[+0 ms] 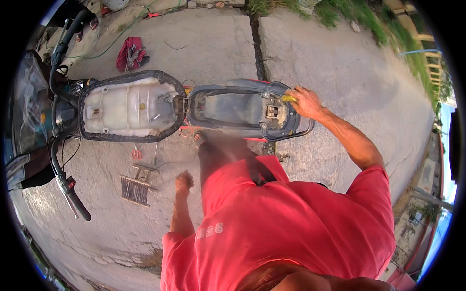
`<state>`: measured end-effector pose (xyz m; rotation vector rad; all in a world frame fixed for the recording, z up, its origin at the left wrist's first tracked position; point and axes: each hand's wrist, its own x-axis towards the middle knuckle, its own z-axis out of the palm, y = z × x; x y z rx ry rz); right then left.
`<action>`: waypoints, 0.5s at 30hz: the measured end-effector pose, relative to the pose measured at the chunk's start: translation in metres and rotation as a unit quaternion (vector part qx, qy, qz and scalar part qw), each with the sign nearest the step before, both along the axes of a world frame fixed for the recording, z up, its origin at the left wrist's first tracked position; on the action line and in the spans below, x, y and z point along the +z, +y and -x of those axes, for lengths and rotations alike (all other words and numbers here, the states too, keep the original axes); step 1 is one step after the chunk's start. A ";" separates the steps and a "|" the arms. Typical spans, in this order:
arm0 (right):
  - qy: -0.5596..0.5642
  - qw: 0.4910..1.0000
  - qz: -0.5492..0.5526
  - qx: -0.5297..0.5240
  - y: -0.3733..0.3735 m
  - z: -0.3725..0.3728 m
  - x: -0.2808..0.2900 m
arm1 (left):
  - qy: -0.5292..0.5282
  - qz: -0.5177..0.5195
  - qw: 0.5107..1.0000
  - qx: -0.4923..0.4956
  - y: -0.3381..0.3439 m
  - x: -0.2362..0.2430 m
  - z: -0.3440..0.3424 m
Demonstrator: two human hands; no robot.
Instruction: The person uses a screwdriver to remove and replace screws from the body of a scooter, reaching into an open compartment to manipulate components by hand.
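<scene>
Gripping a yellow-handled tool [288, 98] at the rear of the scooter's open under-seat compartment [233, 109], the right hand [306, 101] is closed around it, while the left hand [184, 182] hangs fisted, empty, above the concrete ground [340, 63].

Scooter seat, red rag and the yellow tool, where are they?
Scooter seat [128, 106]: head view, on the pale underside of the flipped-up seat.
Red rag [130, 53]: head view, on the middle of the crumpled cloth on the concrete.
Yellow tool [288, 99]: head view, on the yellow handle in the right hand [305, 102].
</scene>
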<state>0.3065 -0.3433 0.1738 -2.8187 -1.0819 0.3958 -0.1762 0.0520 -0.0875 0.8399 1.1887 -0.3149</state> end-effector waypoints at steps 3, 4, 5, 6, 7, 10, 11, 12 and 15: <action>0.037 0.994 0.041 -0.097 0.007 0.004 0.002 | -0.024 0.001 1.000 -0.003 0.000 -0.010 0.005; 0.078 0.979 0.103 -0.157 0.016 0.001 0.008 | -0.029 0.003 1.000 -0.005 0.001 -0.013 0.008; 0.119 0.955 0.165 -0.216 0.021 -0.001 0.011 | -0.041 -0.021 0.999 -0.030 0.002 -0.015 0.010; 0.121 0.960 0.161 -0.195 0.021 -0.003 0.011 | -0.052 -0.044 0.996 -0.055 0.003 -0.018 0.012; 0.123 0.964 0.159 -0.175 0.021 -0.005 0.011 | -0.065 -0.066 0.993 -0.080 0.003 -0.019 0.011; 0.042 0.993 0.114 0.001 0.008 -0.001 0.005 | -0.040 -0.042 0.997 -0.054 0.002 -0.017 0.009; 0.001 0.993 0.092 0.080 0.003 0.001 0.003 | -0.038 -0.038 0.997 -0.054 0.002 -0.016 0.008; 0.003 0.993 0.084 0.080 -0.001 0.000 0.001 | -0.036 -0.034 0.997 -0.055 0.003 -0.015 0.006; 0.015 0.998 0.059 0.029 0.002 0.002 0.004 | -0.048 -0.023 0.998 -0.043 0.001 -0.015 0.009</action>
